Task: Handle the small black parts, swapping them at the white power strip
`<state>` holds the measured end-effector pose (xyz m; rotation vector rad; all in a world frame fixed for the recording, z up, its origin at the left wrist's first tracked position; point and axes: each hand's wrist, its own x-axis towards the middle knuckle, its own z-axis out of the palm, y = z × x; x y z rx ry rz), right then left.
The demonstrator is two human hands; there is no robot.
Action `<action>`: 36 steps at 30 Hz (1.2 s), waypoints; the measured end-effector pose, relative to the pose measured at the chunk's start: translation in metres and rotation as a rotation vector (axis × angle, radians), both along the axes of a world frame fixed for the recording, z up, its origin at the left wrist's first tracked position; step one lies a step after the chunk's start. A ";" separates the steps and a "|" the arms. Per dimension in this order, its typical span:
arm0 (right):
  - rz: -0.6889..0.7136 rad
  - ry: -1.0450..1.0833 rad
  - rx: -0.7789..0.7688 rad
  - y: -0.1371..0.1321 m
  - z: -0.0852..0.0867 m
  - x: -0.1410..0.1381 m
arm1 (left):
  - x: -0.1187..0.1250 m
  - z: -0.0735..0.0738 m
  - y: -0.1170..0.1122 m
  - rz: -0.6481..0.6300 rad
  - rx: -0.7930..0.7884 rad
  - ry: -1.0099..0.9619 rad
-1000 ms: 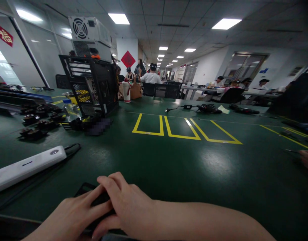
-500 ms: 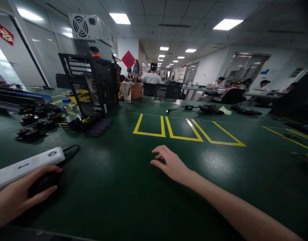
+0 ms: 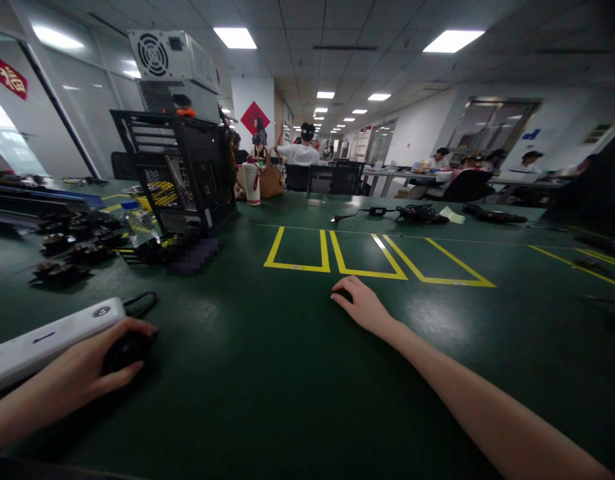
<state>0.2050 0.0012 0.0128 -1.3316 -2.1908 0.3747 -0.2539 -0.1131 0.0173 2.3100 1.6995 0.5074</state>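
Note:
At the lower left, my left hand is closed round a dark, rounded black computer mouse, with thumb on one side and fingers on the other. Much of the mouse is covered by the hand and shadow. A white power strip with a round button lies just beyond that hand. My right hand is over the green table, fingers loosely bent and thumb apart, holding nothing. It is nearest to the middle frame of yellow tape.
A black computer case carries metal power supplies at the left. Around it are black parts, a plastic bottle and a paper cup. Coiled black cables lie at the back. People sit farther off.
My left hand has moved right and slightly up with the mouse. The right hand has shifted right and a little farther away, its fingers more bent.

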 end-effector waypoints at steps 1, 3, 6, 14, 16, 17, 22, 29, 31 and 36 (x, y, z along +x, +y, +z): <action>0.013 0.002 -0.004 -0.002 0.001 -0.004 | 0.016 0.004 0.009 0.031 -0.045 0.019; 0.030 0.017 -0.016 -0.003 0.002 -0.009 | 0.054 0.011 0.032 0.005 -0.108 0.004; 0.028 0.059 -0.047 -0.002 0.003 -0.012 | 0.115 0.017 0.074 -0.105 -0.128 -0.025; 0.040 0.368 -0.210 0.012 -0.003 -0.011 | 0.263 0.014 0.142 -0.382 0.031 -0.092; 0.012 0.466 -0.251 0.017 -0.006 -0.009 | 0.285 0.012 0.145 -0.425 0.067 -0.104; -0.008 0.520 -0.274 0.020 -0.008 -0.008 | 0.293 0.010 0.146 -0.429 0.089 -0.111; -0.026 0.758 -0.390 0.026 -0.011 -0.003 | 0.301 0.002 0.149 -0.386 0.138 -0.151; 0.063 0.874 -0.386 0.018 -0.010 -0.006 | 0.285 0.004 0.144 -0.524 0.101 -0.249; 0.083 0.886 -0.379 0.017 -0.011 -0.008 | 0.281 0.004 0.143 -0.539 0.096 -0.258; 0.079 0.863 -0.360 0.015 -0.013 -0.011 | 0.277 0.003 0.142 -0.522 0.086 -0.237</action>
